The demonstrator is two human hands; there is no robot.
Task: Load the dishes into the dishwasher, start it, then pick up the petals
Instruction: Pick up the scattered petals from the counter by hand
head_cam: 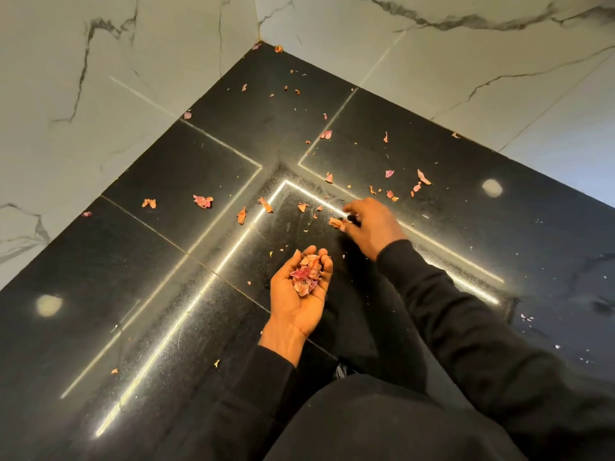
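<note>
Dried pink and orange petals lie scattered over a glossy black tiled floor [166,294], among them a larger petal [203,201] at the left and a small cluster [421,181] at the right. My left hand [296,301] is turned palm up with its fingers cupped round a pile of gathered petals [307,274]. Low over the floor ahead of it, my right hand [372,224] pinches a petal [336,222] at its fingertips.
White marble walls [100,94] meet in a corner at the top and bound the black floor on the left and right. Bright strip-light reflections [199,294] run across the tiles. My black-clad knees [382,420] fill the lower right.
</note>
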